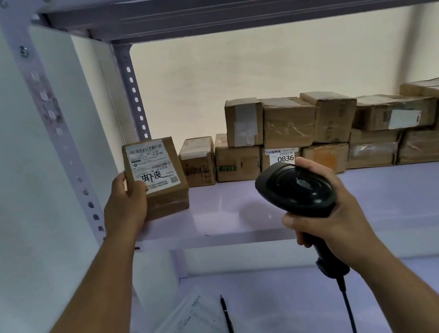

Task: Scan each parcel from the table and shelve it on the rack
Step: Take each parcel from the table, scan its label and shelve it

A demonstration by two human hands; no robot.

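Observation:
My left hand [126, 204] grips a small brown cardboard parcel [165, 199] by its left side, thumb on the white shipping label with black handwriting. The parcel is tilted up at the left front of the pale rack shelf [225, 216], its lower edge at the shelf surface. My right hand [335, 215] holds a black corded barcode scanner [296, 190] by the handle, its head lying to the right of the parcel and above the shelf's front edge.
Several brown boxes [321, 135] are stacked two high along the back of the shelf, one labelled 0836. A perforated upright post [55, 127] stands at the left. On the lower shelf lie paper sheets [204, 329] and a black pen [227, 316].

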